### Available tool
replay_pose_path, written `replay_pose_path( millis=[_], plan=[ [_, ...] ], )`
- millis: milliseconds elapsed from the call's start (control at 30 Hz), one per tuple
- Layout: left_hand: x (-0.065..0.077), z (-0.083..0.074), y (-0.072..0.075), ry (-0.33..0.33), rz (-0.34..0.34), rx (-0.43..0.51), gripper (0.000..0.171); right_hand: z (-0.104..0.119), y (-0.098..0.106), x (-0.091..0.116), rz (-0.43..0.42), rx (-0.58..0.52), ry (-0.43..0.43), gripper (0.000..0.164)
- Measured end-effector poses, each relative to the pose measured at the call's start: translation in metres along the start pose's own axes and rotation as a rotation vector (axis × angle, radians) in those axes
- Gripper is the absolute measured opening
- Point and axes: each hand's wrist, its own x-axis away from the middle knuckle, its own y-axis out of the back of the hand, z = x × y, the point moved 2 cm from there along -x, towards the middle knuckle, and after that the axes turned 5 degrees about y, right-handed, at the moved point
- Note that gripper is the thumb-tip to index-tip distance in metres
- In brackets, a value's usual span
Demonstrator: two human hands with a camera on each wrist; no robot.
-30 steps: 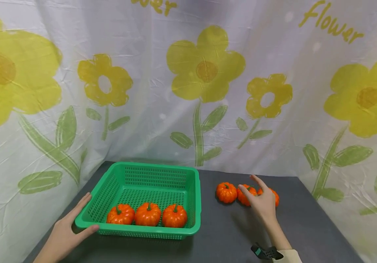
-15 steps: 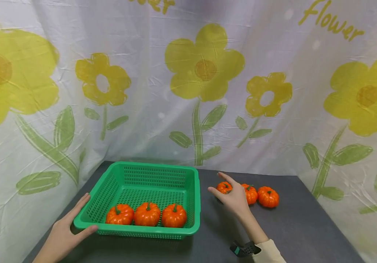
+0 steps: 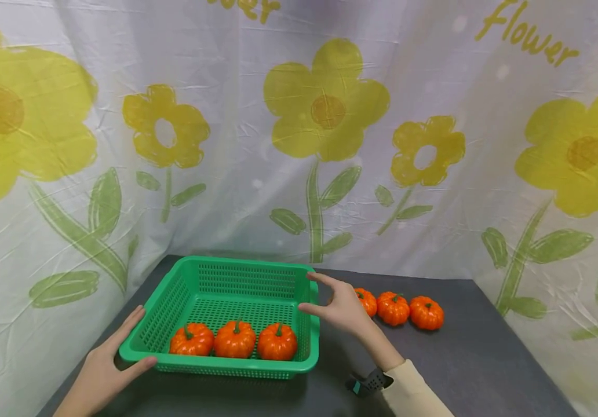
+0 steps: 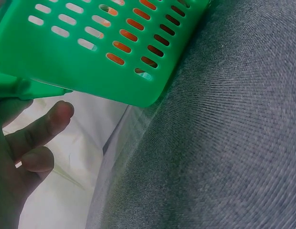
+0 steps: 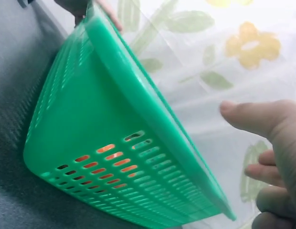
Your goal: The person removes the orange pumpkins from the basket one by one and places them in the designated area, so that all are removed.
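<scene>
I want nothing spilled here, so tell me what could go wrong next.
Tipping: the right grip looks open and apart from the basket in the right wrist view, so lifting now might tilt it.

Rolling: three pumpkins lie along the basket's near side and could shift if it tilts.

Bumping: the right grip partly hides the nearest loose pumpkin in the head view; drawing back carelessly might knock it.

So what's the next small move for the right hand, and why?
Probably ease the right hand onto the green basket's right rim and grip: its thumb and fingers are spread and, in the right wrist view, apart from the rim, while the left hand is at the basket's left side.
</scene>
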Motion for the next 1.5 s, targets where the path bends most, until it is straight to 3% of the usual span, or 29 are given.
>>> replay_pose_path(
  millis=[367,700,1033,1500],
  plan=[
    [0.0,-0.002,0.0,-0.003,0.007,0.013,0.097,0.02,-0.014,-0.021,0.318,0.204,0.193,0.071],
    [-0.001,-0.005,0.003,0.006,0.012,0.013,0.098,0.025,-0.026,-0.041,0.505,0.179,0.263,0.066],
    [-0.001,-0.003,0.001,-0.001,0.007,0.004,0.098,0.029,-0.042,-0.052,0.691,0.257,0.203,0.065],
    [-0.001,-0.001,0.0,0.002,0.004,0.011,0.098,0.035,-0.055,-0.058,0.868,0.438,0.113,0.067]
  ],
)
